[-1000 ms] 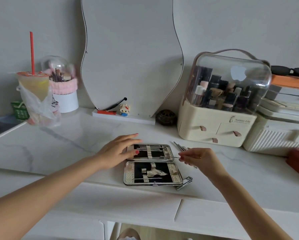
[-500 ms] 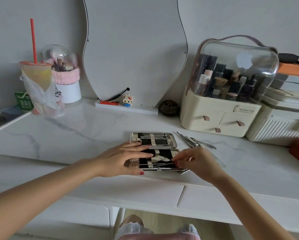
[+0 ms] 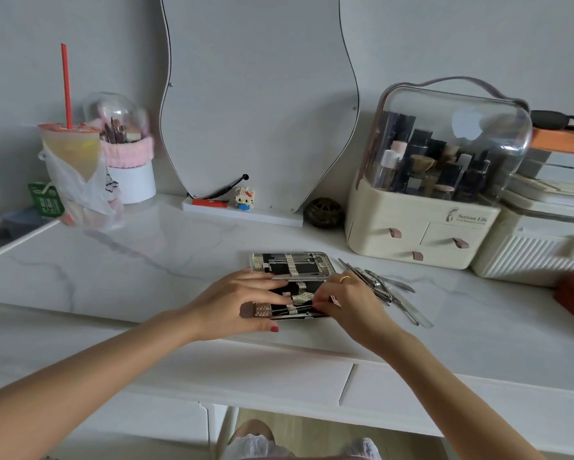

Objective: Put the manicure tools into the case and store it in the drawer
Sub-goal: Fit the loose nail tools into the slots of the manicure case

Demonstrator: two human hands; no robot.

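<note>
A slim tool is being pinched between the curled fingers of the right hand (image 3: pixel 348 302) and is being fed under the elastic loops of the near half of the open case (image 3: pixel 294 287); which tool it is cannot be told. The case is being steadied by the left hand (image 3: pixel 236 305), whose fingers are being laid nearly straight and close together across the near half, thumb at its front edge. The far half, at 12 o'clock of the hands, is already being occupied by a row of tools. The loose tools (image 3: pixel 383 292) are lying in a heap on the desk (image 3: pixel 146 260), just beside the case at 3 o'clock. The step is judged best done by sliding the tool flat and lengthwise under its loop while the case is being pressed down, so that seated tools are not being dislodged. The drawer (image 3: pixel 269 376) is lying shut at 6 o'clock.
</note>
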